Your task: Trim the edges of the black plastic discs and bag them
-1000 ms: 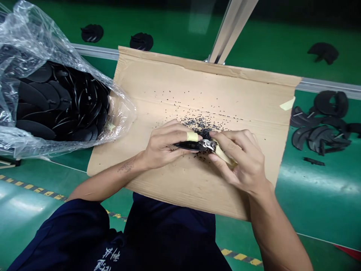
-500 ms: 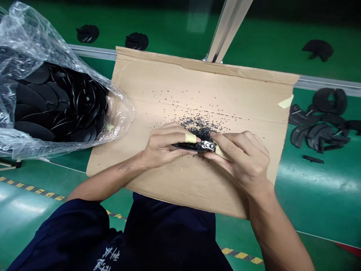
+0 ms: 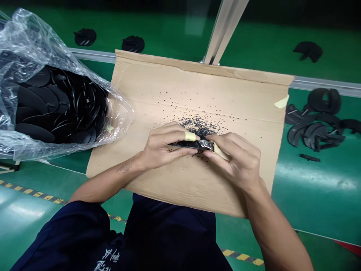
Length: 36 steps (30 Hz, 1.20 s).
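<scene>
My left hand [image 3: 165, 146] is closed on a thin black plastic part [image 3: 184, 144], pinched edge-on between thumb and fingers; its index finger wears a band of yellow tape. My right hand [image 3: 239, 160] is wrapped round small metal cutters [image 3: 205, 144] with pale handles, their jaws at the right end of the part. Both hands rest over a brown cardboard sheet [image 3: 158, 90]. Just behind the hands lies a patch of tiny black trimmings [image 3: 199, 125].
At left, a clear plastic bag [image 3: 42, 94] holds several black curved parts. A pile of similar black parts [image 3: 316, 126] lies on the green surface at right. More black parts [image 3: 133, 43] sit beyond a metal rail [image 3: 93, 55]. A slanted metal post [image 3: 222, 28] rises behind the cardboard.
My right hand's fingers have closed tighter round the cutter handles. The hands and the part have stayed in the same spot; the view has shifted slightly.
</scene>
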Available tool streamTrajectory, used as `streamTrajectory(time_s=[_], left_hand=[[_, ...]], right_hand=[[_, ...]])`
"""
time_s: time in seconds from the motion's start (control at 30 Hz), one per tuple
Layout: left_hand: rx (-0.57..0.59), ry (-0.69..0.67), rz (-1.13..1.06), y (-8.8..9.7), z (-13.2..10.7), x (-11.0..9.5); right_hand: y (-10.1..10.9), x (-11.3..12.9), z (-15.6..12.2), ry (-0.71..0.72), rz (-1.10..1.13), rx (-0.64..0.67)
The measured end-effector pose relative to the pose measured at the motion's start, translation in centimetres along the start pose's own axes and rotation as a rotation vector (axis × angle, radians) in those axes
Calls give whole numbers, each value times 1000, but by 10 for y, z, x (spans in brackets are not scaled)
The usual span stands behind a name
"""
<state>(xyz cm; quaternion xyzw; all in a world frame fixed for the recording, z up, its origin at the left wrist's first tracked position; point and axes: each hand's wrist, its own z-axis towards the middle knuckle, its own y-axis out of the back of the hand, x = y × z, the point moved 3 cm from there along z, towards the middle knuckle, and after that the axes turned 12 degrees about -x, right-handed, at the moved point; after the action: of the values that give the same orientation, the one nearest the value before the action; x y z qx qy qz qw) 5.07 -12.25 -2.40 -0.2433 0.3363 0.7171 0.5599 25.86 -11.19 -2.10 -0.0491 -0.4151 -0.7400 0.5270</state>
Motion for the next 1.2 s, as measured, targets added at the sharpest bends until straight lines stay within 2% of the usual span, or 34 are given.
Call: streamTrajectory(time_s=[0.13,0.4,0.53,0.67,0.77,0.9,1.0,1.1,1.13,1.2], left_hand=[[-1,-9,-2,1,0,0],[46,-65,83,3,0,0],[22,-41,81,3,0,0],[44,-32,93,1,-1,0],[47,-15,150,1,-1,2],[-35,37,225,5,1,4],[-81,186,128,5,-1,6],[-56,305,-7,1,-5,6],[-34,297,-25,-1,-6,6],[22,200,7,-3,-7,4]], right_hand=[[-3,1,1,-58,67,3],[-8,1,1,-282,259,61],[-5,-4,-1,-213,64,-1],[-6,-6,-3,-90,-103,31],[-7,-5,-3,-127,-58,56],[-5,-3,0,-257,15,44],[-7,-3,1,-368,106,25],[-11,-2,-1,-415,242,-41],[-12,-1,-2,-404,267,-66],[-12,1,-3,-315,239,-108]])
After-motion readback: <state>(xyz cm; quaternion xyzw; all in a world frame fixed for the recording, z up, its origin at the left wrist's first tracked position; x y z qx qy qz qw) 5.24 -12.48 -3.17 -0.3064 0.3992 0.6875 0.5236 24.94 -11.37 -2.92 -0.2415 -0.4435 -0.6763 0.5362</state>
